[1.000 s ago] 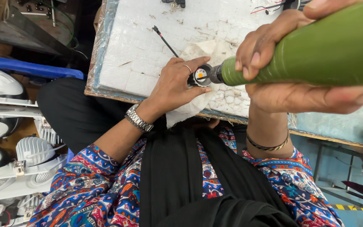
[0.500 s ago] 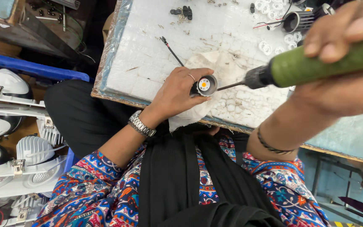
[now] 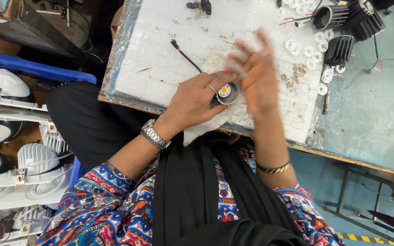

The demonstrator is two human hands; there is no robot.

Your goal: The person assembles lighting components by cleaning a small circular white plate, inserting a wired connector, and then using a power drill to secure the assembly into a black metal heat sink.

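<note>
My left hand grips a small round lamp housing with an orange LED chip in its middle, held on a white foam pad near the workbench's front edge. A ring and a metal wristwatch are on that hand and arm. My right hand hovers just right of the housing, blurred, fingers spread, holding nothing. The green screwdriver is out of view. A black wire runs from the housing toward the back left.
Black finned heat sinks, white plastic rings and small screws lie at the back right. A teal table top lies right of the foam. White lamp fixtures are stacked in a bin at left.
My right hand has let go of the green screwdriver, which has left view, and now hovers open beside the housing. My left hand keeps its grip.
</note>
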